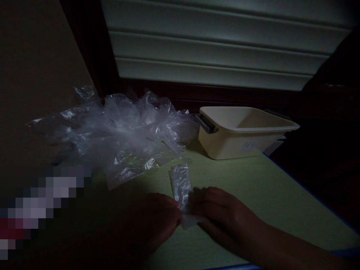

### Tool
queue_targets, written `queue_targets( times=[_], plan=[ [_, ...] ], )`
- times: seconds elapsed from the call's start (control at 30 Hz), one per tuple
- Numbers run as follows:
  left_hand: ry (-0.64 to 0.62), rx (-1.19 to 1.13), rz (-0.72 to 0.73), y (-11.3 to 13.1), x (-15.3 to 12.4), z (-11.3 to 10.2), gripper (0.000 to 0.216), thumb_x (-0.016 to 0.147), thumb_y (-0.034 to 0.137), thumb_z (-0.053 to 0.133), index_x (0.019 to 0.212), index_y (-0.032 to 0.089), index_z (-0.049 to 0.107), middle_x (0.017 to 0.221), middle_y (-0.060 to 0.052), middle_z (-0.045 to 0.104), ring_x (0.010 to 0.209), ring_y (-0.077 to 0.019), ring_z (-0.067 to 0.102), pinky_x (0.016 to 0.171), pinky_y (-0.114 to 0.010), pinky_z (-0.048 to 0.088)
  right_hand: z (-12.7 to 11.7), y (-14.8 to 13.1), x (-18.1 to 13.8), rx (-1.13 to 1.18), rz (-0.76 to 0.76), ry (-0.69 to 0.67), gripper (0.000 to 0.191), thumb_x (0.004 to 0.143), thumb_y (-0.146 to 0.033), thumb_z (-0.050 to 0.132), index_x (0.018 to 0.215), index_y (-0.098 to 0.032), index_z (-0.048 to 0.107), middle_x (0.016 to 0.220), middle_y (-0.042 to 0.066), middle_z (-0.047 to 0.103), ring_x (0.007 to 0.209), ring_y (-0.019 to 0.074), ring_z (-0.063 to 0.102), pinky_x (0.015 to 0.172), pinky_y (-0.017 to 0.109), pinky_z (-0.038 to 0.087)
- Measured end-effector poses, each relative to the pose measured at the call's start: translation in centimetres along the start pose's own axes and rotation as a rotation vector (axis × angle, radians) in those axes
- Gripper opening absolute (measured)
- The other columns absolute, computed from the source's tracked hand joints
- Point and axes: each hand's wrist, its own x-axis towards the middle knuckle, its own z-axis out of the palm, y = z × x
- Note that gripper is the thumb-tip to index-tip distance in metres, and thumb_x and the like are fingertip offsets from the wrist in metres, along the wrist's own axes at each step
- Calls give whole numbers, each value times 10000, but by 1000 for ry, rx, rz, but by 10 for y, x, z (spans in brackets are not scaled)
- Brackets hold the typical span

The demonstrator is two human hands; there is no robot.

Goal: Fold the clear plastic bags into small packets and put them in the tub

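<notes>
The scene is dim. A small clear plastic bag (pixel 182 186) stands up between both hands near the table's front edge. My left hand (pixel 157 221) pinches its lower left side, fingers closed. My right hand (pixel 222 217) grips its lower right side, fingers curled, over a pale patch of the bag (pixel 189 221) lying on the table. A loose heap of crumpled clear plastic bags (pixel 120 127) lies just behind and to the left of the hands.
A cream plastic tub (pixel 244 131) with a grey handle stands at the back right of the pale green table (pixel 253 180). The table's blue right edge (pixel 309 191) runs diagonally. A ribbed white panel (pixel 219 45) rises behind. A blurred patch covers the lower left.
</notes>
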Motion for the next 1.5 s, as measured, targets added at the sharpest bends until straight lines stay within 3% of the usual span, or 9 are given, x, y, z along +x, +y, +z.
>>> queue_targets(
  times=[0.2,0.43,0.57,0.73,0.87,1.0,1.13,1.33,1.5],
  plan=[
    [72,-168,-95,-3,-12,9,193,1009,253,409,967,223,594,933,7,710,850,-123,670,759,-206,506,-2,-4,5,233,132,7,155,895,-110,496,894,-165,641,853,64,675,794,163,620,715,282,488],
    [113,-197,-245,-2,-8,8,155,920,216,494,824,204,616,747,19,687,656,-111,657,597,-186,494,4,-1,4,329,344,-8,149,897,-221,520,832,-156,637,745,38,648,648,139,585,577,250,452],
    [217,-215,-290,0,-6,10,136,919,232,472,972,230,598,778,29,714,637,-103,671,611,-187,505,4,1,6,423,399,2,121,871,-217,548,798,-151,619,653,-5,595,543,99,499,494,213,377],
    [110,-281,-347,1,-5,11,222,904,225,473,1104,236,568,708,36,678,646,-121,662,642,-211,518,3,1,9,521,476,6,72,859,-207,556,820,-154,587,619,-27,569,523,88,491,487,202,360],
    [161,-249,-359,-1,-6,14,296,889,203,486,1166,285,548,724,44,657,664,-127,649,657,-228,513,5,1,7,506,482,12,35,849,-203,565,852,-170,575,602,-40,556,515,93,495,487,203,363],
    [118,-239,-361,-2,-8,18,325,872,199,504,1186,275,541,795,20,672,682,-140,639,679,-250,508,7,1,6,482,483,26,161,843,-212,575,1001,-183,560,633,-40,563,531,106,517,490,207,378],
    [177,-236,-392,1,-8,18,282,860,203,483,1121,266,570,763,23,654,634,-142,620,626,-254,481,8,1,7,415,463,24,221,836,-193,572,1044,-186,498,646,-46,556,531,108,522,484,204,374],
    [121,-262,-308,6,2,8,170,850,135,464,931,225,583,752,36,641,651,-111,622,625,-205,476,8,-1,8,202,361,-21,45,832,-161,559,856,-184,529,678,-16,549,537,104,470,472,211,347],
    [89,-201,-234,2,2,11,187,874,85,442,912,208,578,779,18,573,677,-116,566,600,-204,440,7,-2,8,158,311,-19,39,855,-154,523,832,-177,543,704,4,579,569,111,509,503,220,388]
  ],
)
